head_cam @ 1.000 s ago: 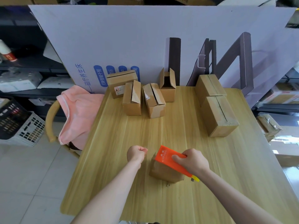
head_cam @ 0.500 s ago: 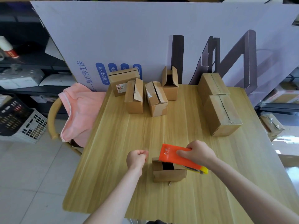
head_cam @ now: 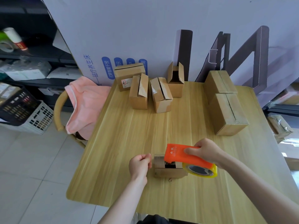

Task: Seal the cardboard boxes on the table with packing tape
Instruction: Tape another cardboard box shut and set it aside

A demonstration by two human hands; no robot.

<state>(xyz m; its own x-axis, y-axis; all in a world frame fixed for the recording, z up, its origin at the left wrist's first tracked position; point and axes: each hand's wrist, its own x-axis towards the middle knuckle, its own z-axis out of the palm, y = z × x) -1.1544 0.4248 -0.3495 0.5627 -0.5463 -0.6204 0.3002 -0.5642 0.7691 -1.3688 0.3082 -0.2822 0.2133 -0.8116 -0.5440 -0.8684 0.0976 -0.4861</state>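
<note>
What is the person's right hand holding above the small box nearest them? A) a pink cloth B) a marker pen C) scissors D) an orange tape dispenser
D: the right hand grips the orange tape dispenser, tape roll at its end, just above the small box.

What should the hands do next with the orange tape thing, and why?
Probably lower the orange tape dispenser onto the small box and draw it across the top. The right hand grips it just above the box, whose top shows a dark gap between the flaps. The left hand is curled at the box's left edge; whether it pinches tape is unclear.
</note>
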